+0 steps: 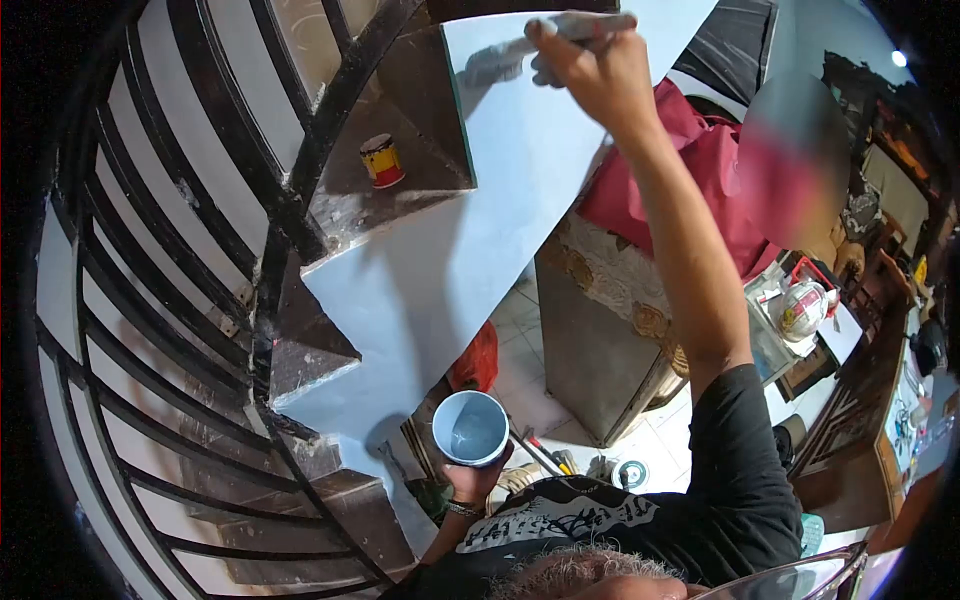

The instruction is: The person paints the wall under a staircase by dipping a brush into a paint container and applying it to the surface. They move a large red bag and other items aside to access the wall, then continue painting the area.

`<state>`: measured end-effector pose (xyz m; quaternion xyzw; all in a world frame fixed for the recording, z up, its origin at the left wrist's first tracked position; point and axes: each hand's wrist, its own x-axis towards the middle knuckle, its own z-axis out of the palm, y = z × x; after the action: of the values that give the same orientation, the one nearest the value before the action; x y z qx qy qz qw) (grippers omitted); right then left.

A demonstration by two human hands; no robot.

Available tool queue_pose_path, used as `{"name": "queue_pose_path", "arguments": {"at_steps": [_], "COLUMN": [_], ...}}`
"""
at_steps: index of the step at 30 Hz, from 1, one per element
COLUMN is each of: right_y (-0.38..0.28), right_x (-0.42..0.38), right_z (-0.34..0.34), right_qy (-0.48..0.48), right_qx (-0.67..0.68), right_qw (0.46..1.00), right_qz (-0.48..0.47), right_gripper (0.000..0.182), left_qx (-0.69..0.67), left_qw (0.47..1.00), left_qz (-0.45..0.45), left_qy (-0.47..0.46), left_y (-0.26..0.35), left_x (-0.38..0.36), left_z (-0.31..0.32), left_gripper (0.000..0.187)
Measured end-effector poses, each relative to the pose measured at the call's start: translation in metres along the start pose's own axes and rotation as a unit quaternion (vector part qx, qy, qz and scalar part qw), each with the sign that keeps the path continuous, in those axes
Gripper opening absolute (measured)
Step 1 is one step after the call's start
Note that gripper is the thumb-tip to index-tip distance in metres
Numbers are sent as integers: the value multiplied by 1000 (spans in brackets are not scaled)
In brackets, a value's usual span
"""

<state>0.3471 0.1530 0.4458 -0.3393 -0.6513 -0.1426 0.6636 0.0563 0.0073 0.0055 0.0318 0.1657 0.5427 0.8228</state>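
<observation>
My right hand (605,70) is raised at the top, closed around a paintbrush (590,24) held against the pale blue side panel (520,130) of the staircase. The brush's bristles are hard to make out behind my fingers. Low in the middle, my left hand (470,485) grips a round paint container (470,430) from beneath, its open top facing up. Light blue paint shows inside it. The container is near the panel's lower end, apart from it.
Brown steps (395,205) run along the panel, one bearing a small red and yellow can (382,160). Dark metal railings (170,200) stand at left. A cabinet (585,340) under a maroon cloth (690,180) is at right. A red bag (478,360) hangs behind the container.
</observation>
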Motion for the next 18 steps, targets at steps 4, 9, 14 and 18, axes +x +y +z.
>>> {"name": "queue_pose_path", "arguments": {"at_steps": [4,9,14,18], "right_y": [-22,-7,41,46], "right_x": [11,-21,-55,-111], "right_z": [-31,-23,15,25], "right_qy": [-12,107,101,89], "right_qx": [-24,89,-3,-49], "right_qw": [999,990,993,991], "right_qz": [-46,-38,-61,-85], "right_gripper": [30,27,32,32], "left_qx": [184,529,443,-6], "left_qw": [980,820,881,995], "left_qz": [69,213,163,-23], "left_qy": [-27,-38,-41,-94], "left_y": [1,-2,-1,1], "left_x": [4,-6,1,-2], "left_z": [-19,-2,-1,8], "left_gripper": [71,67,63,68]}}
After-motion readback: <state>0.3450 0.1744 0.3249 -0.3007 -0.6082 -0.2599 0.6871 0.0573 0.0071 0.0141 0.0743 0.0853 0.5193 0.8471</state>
